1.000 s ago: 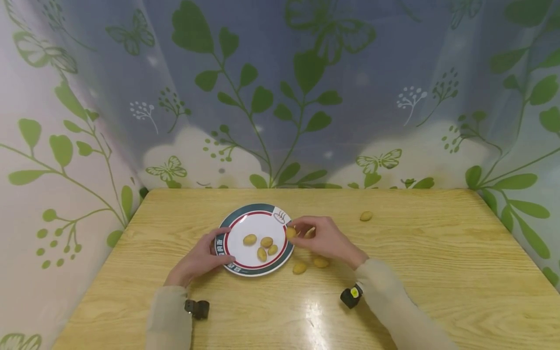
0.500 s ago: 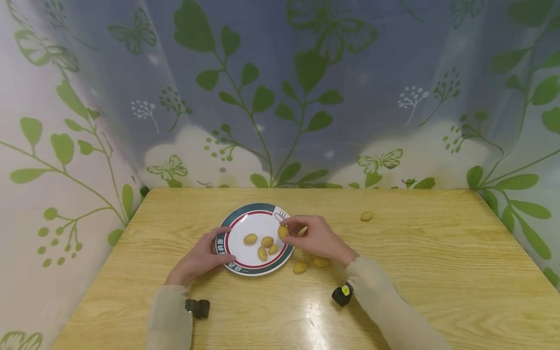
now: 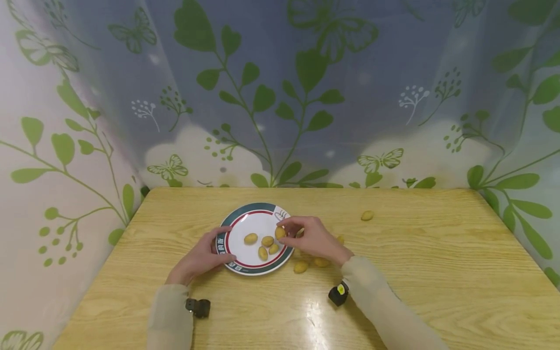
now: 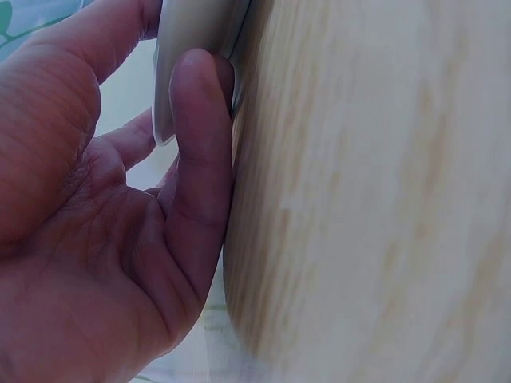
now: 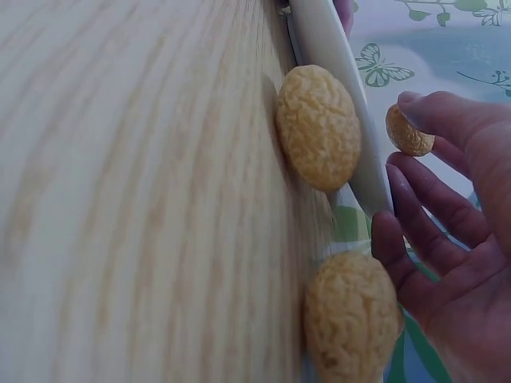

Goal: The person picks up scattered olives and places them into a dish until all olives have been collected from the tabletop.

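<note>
A white plate [image 3: 251,209] with a dark green rim band and red ring lies on the table. My left hand [image 3: 203,255] grips its left rim, thumb over the edge; in the left wrist view, fingers [image 4: 200,144] curl under the plate's side. My right hand [image 3: 312,238] pinches a wrinkled yellow-brown walnut [image 3: 280,233] between thumb and fingertips, over the plate's right part. The same held walnut [image 5: 409,130] shows in the right wrist view. Several walnuts [image 3: 251,238] lie on the plate, grouped around its middle.
Close to the plate's right side, walnuts [image 3: 300,266] rest on the wooden table [image 3: 415,272], one partly hidden behind the right hand. Another walnut [image 3: 367,215] sits farther back on the right. A patterned curtain [image 3: 280,97] hangs behind the table.
My right hand has moved left, carrying the pinched walnut from the plate's right rim inward over the plate. The left hand stays at the left rim.
</note>
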The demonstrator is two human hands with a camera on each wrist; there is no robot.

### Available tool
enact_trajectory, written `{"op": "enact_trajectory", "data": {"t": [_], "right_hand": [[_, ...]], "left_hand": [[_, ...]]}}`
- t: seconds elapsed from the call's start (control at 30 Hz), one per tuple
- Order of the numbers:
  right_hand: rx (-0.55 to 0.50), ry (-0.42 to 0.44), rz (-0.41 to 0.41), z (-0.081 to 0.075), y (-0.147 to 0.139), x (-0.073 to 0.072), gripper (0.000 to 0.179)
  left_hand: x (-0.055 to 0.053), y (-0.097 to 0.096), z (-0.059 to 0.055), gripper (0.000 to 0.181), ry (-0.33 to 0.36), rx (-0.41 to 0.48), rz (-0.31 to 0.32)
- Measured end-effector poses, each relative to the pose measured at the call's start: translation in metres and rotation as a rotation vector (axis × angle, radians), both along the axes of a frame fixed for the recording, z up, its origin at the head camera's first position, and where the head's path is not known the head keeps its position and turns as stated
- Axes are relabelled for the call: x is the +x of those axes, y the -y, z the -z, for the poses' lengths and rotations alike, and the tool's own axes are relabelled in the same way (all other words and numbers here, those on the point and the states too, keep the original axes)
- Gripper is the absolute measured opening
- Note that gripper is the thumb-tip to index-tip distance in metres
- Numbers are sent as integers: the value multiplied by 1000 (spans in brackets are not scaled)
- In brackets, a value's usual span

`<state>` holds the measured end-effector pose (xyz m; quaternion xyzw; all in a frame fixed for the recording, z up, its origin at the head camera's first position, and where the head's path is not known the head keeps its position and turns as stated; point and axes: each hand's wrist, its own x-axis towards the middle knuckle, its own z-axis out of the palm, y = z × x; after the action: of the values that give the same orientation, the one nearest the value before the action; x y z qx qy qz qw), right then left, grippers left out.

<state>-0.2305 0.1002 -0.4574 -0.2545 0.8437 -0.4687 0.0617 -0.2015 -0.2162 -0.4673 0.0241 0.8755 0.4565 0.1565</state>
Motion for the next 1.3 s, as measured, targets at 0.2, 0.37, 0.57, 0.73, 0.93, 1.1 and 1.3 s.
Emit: {"op": "enact_trajectory", "data": {"t": [0.2,0.37,0.57,0.73,0.93,1.1,1.3], "right_hand": [[37,10,4,0,1,-1,33],[58,25,-2,-1,2,-2,32],[76,28,-8,-2,2,-3,31],[80,42,-1,-4,3,-2,32],[60,50,21,-4,1,-1,31],[26,27,20,-4,-3,-1,31],[-3,-7,16,-5,-10,0,31]], "left_hand": [[0,-1,-1,82,-2,-6,1],[0,-1,-2,82,-2,-13,0],[1,-2,-4,81,4,-13,0],[1,-2,-4,81,17,-9,-6],[1,-2,-4,81,19,-9,-9],[2,-3,-4,81,26,-13,-18],[3,-3,-3,82,43,-22,-28]]}}
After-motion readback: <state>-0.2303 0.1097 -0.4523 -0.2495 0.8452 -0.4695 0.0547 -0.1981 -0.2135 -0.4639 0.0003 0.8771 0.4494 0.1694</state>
